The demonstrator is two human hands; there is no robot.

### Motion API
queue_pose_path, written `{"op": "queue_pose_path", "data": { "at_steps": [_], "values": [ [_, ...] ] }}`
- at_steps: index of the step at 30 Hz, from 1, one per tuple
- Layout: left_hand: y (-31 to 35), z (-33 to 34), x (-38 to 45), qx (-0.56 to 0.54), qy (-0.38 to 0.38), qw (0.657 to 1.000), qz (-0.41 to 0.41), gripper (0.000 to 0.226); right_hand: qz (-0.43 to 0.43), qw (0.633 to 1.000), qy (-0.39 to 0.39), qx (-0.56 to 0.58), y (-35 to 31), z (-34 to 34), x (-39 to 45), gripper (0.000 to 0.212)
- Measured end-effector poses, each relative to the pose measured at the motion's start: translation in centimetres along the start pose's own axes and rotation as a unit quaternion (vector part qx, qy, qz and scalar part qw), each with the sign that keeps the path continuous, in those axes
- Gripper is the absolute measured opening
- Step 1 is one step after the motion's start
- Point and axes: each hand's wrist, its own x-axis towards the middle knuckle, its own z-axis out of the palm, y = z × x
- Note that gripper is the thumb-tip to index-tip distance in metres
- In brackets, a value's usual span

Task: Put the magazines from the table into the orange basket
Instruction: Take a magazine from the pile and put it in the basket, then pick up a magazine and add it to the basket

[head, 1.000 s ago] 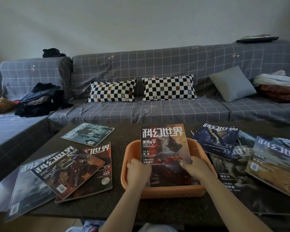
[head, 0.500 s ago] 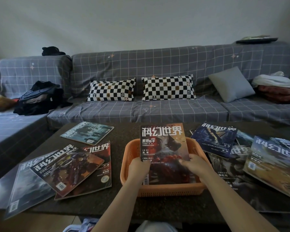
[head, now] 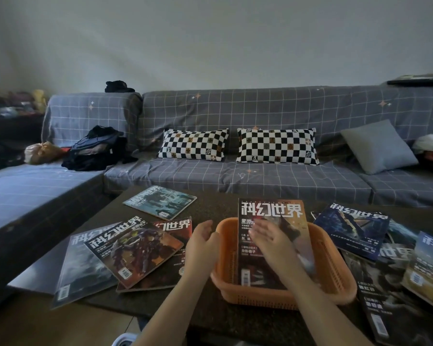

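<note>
An orange basket (head: 335, 265) stands on the dark table (head: 210, 203) in front of me. A magazine with a reddish cover (head: 273, 213) lies in it, its top edge sticking out over the far rim. My right hand (head: 273, 239) hovers over that cover with fingers spread, holding nothing. My left hand (head: 201, 242) is open beside the basket's left rim. More magazines lie loose: a stack at the left (head: 135, 248), a teal one (head: 160, 202) further back, and several at the right (head: 353, 228).
A grey checked sofa (head: 235, 176) runs behind the table with two chequered pillows (head: 194, 144) and a grey cushion (head: 378, 147). Dark clothes (head: 95, 148) are piled on its left part. The table's near edge (head: 185, 318) is close to my body.
Both hands have let go of the reddish magazine, which now rests in the basket. They have lifted and opened, the left one moving left, outside the basket. The camera has turned left.
</note>
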Motion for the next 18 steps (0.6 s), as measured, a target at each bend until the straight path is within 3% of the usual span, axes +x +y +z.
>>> {"op": "queue_pose_path", "data": {
  "at_steps": [4, 9, 18],
  "values": [
    [-1.3, -4.7, 0.7, 0.022, 0.051, 0.998, 0.004, 0.041, -0.020, 0.997, -0.065, 0.026, -2.3, 5.1, 0.2, 0.023],
    [-3.9, -9.3, 1.7, 0.034, 0.108, 0.993, -0.022, 0.028, -0.008, 0.992, -0.117, 0.048, -3.5, 12.0, 1.0, 0.016],
    [-9.7, -14.5, 3.8, 0.057, 0.149, 0.982, -0.098, 0.041, 0.037, 0.987, -0.155, 0.006, -1.6, 22.2, 3.5, 0.028]
  ]
}}
